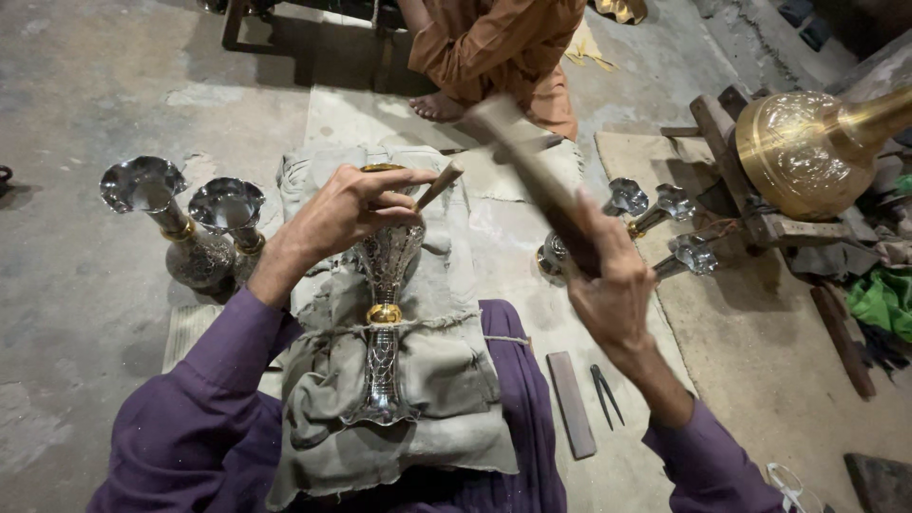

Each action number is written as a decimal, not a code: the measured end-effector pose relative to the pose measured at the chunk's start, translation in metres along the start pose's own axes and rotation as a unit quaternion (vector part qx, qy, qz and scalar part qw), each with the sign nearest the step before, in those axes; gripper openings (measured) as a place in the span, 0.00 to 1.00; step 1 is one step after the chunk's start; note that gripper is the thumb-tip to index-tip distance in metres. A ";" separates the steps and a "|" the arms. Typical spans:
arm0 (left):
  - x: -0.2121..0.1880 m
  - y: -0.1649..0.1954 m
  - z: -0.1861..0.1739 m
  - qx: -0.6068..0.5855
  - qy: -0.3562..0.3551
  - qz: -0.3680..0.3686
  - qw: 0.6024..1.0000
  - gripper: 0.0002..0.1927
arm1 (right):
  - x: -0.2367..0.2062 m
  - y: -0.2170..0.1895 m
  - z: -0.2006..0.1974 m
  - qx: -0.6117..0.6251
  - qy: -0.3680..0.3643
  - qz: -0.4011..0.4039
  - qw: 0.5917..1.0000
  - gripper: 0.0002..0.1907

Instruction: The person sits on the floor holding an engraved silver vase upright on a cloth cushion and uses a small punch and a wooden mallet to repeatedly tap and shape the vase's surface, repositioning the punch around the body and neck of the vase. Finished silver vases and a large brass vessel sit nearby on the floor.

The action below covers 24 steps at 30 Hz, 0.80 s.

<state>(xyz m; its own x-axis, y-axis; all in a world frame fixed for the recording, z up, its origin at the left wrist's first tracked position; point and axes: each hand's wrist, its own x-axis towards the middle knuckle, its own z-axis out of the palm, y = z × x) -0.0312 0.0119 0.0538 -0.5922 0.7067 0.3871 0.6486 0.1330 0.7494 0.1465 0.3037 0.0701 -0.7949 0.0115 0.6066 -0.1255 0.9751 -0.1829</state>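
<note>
Engraved silver vase with gold band at frame centre, tied onto grey cloth cushion to steady it. Left hand pinches wooden-handled chisel against vase. Right hand fisted round blurred wooden mallet, raised.

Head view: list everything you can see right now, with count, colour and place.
Vase being worked: 1, silver with gold band, lying on cushion on lap.
Cushion: 1, grey cloth, tied with string.
Punch: 1, wooden-handled, against the vase.
Mallet: 1, wood, raised, blurred.
Standing vases: 2, silver, floor left.
Lying vases: about 3, silver, mat right.
Brass vessel: 1, gold, on wooden stand.
Flat bar: 1, dark, floor.
Dividers: 1, dark, beside bar.
Another person: orange clothes, seated ahead.
Left hand: holds punch.
Right hand: grips mallet.
</note>
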 end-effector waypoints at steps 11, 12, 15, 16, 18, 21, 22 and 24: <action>-0.003 -0.001 0.010 -0.031 0.052 -0.035 0.998 0.29 | 0.013 0.010 -0.010 -0.106 -0.085 0.013 0.991 0.35; -0.002 -0.001 0.011 -0.016 0.055 -0.038 0.998 0.29 | 0.013 0.012 -0.008 -0.049 -0.030 -0.013 0.998 0.35; -0.003 -0.003 0.012 -0.009 0.063 -0.011 0.998 0.29 | 0.017 0.017 -0.007 0.114 0.050 -0.031 0.992 0.31; -0.004 -0.002 0.011 -0.007 0.063 -0.014 0.998 0.29 | 0.020 0.018 -0.009 0.162 0.023 0.004 0.987 0.28; -0.005 -0.001 0.011 -0.006 0.062 -0.015 0.998 0.29 | 0.024 0.017 -0.013 0.096 -0.034 0.013 0.995 0.30; -0.006 0.003 0.011 -0.016 0.062 -0.019 0.998 0.29 | 0.026 0.009 -0.020 -0.058 -0.066 -0.018 0.996 0.38; -0.005 0.004 0.011 -0.013 0.059 -0.016 0.998 0.29 | 0.025 0.005 -0.019 0.012 -0.039 0.004 0.999 0.37; -0.003 0.006 0.011 -0.007 0.056 -0.013 0.998 0.29 | 0.022 -0.001 -0.018 0.057 -0.044 0.024 0.997 0.37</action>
<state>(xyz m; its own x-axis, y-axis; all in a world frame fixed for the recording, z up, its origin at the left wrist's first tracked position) -0.0204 0.0178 0.0510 -0.6593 0.6206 0.4245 0.6259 0.1402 0.7672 0.1399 0.3067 0.0981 -0.8503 0.0337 0.5253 -0.1482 0.9422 -0.3004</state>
